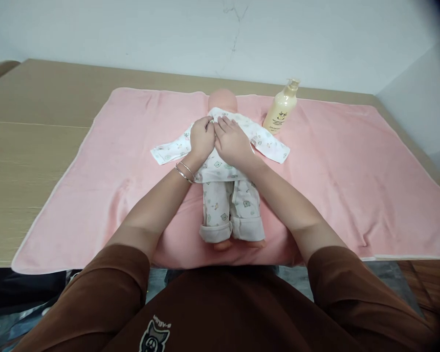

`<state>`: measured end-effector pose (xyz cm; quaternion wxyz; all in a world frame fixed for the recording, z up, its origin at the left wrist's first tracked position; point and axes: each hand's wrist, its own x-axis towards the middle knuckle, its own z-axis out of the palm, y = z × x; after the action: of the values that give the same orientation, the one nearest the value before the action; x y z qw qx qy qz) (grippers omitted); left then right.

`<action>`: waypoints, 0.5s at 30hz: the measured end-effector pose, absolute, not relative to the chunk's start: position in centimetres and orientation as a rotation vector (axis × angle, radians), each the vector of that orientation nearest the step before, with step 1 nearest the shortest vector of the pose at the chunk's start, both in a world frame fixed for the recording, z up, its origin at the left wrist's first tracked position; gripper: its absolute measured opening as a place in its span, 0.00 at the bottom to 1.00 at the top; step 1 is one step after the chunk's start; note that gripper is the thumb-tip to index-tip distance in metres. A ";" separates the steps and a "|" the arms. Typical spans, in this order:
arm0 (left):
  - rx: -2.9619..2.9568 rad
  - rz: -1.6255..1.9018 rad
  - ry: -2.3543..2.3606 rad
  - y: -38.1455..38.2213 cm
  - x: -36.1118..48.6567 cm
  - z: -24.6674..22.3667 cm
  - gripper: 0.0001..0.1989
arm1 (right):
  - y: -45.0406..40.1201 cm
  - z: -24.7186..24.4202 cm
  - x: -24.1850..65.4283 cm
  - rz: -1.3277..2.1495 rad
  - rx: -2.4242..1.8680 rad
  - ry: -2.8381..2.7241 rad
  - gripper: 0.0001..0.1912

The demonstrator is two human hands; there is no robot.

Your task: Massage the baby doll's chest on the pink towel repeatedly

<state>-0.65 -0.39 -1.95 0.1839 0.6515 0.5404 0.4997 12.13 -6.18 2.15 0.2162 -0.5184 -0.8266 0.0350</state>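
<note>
Shirt point(223, 168) on doll point(223, 100), left hand point(202, 139) and right hand point(233, 141) close together over doll's torso, fingers bent, pinch uncertain; step judged shirt adjustment, next move likely needing light fingertips.

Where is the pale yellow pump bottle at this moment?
In the head view, the pale yellow pump bottle stands right of centre on the pink fabric blanket, beyond the white printed fabric sleeve on that side.

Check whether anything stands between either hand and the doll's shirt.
Nothing visible does: the left hand and right hand are both on the shirt, near its neckline. The bottle is off to the right, beyond the sleeve. What lies beneath the hands is hidden.
</note>
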 end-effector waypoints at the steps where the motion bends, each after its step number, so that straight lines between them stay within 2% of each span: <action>1: 1.871 1.375 1.525 -0.5 -0.6 -1.8 0.18 | -5.6 2.1 12.6 0.133 -1.416 -2.308 0.30; 4: 1.998 1.261 1.591 -1.0 0.0 -1.0 0.18 | -3.2 1.8 14.8 0.241 -1.479 -2.231 0.30; 8: 2.053 1.123 1.648 -1.1 1.0 -0.4 0.11 | -2.1 1.2 16.0 0.249 -1.599 -2.091 0.32; 11: 2.045 1.077 1.590 -0.3 0.7 -0.4 0.08 | -3.8 1.4 14.5 0.166 -1.673 -2.050 0.33; 15: 2.064 1.084 1.490 0.6 -0.4 -0.4 0.11 | -7.1 2.9 12.2 0.073 -1.739 -2.120 0.32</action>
<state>-0.44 0.59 -0.45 0.1861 0.7330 0.5290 0.3850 12.24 -7.15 2.92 0.1982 -0.6214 -0.7576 0.0263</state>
